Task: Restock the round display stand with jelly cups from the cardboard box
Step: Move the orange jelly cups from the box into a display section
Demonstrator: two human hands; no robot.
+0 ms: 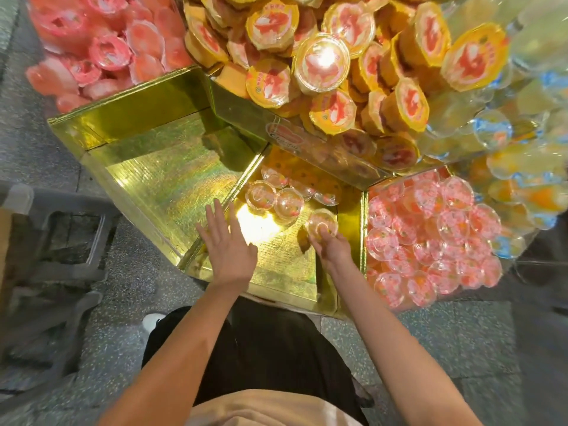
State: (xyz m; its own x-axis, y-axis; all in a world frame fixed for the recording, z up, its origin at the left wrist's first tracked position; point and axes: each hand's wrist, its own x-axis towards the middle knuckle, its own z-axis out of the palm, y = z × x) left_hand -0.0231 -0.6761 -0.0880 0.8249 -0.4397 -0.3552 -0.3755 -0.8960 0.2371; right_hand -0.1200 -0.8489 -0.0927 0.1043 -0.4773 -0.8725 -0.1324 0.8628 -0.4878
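In the gold compartment [285, 259] of the display stand | a jelly cup [321, 222] is gripped by the right hand [333, 247], apparently to be set beside others | left hand [229, 247] is held flat, empty | cardboard box unseen.

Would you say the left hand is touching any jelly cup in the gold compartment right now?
Apart. The head view shows the left hand open over bare gold floor, short of the nearest jelly cups.
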